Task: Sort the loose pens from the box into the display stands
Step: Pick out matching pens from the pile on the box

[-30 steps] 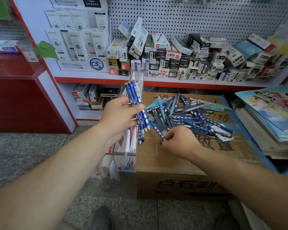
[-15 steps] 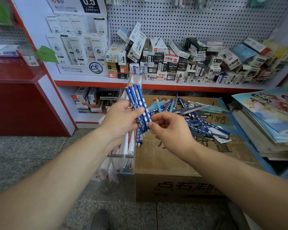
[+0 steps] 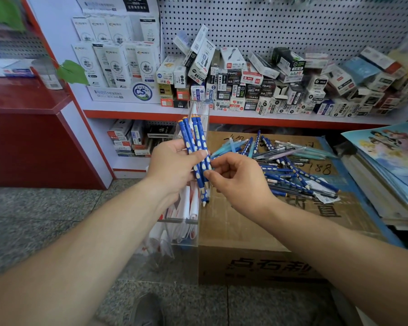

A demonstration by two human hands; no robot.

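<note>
My left hand (image 3: pixel 172 165) grips a bundle of blue pens with white dots (image 3: pixel 194 147), held nearly upright with tips down. My right hand (image 3: pixel 238 180) touches the lower part of that bundle with thumb and forefinger pinched on it. A pile of loose pens (image 3: pixel 285 165), blue dotted, teal and dark ones, lies on top of a closed cardboard box (image 3: pixel 257 231). A clear acrylic display stand (image 3: pixel 184 231) stands against the box's left side, below my left hand, with white items inside.
A shelf (image 3: pixel 269 118) with a pegboard back holds many small pen boxes. White refill packs (image 3: pixel 118 64) stand at the shelf's left. Stacked books (image 3: pixel 386 175) lie to the right of the box. A red counter (image 3: pixel 33 137) is at the left. My shoe (image 3: pixel 149 311) shows below.
My right hand left the pile with a blue pen, carried it up and left, and now meets the bundle in my left hand. The bundle stands more upright.
</note>
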